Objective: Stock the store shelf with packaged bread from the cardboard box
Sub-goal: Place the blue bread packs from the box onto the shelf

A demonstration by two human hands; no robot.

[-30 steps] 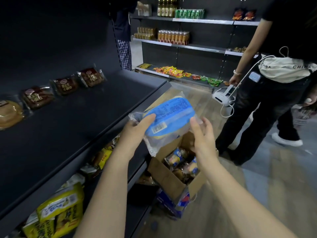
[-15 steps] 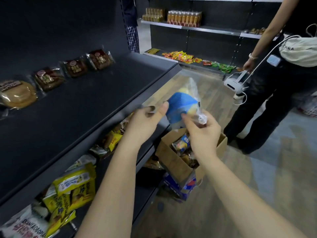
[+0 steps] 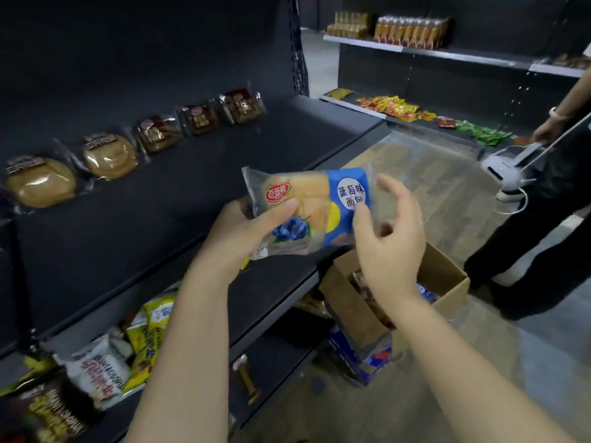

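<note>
Bread pack [image 3: 307, 206] just off shelf [image 3: 160, 238] front edge, long axis crosswise.
Left hand [image 3: 243, 231] grips the shelf-side end; right hand [image 3: 390, 238] slack, fingers spread, at the far end.

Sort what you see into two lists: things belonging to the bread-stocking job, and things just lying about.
Job: blueberry bread pack, left hand gripping it, cardboard box, dark shelf, shelved bread row.
Lying about: snack bags below, sweets opposite, bottled drinks.
</note>
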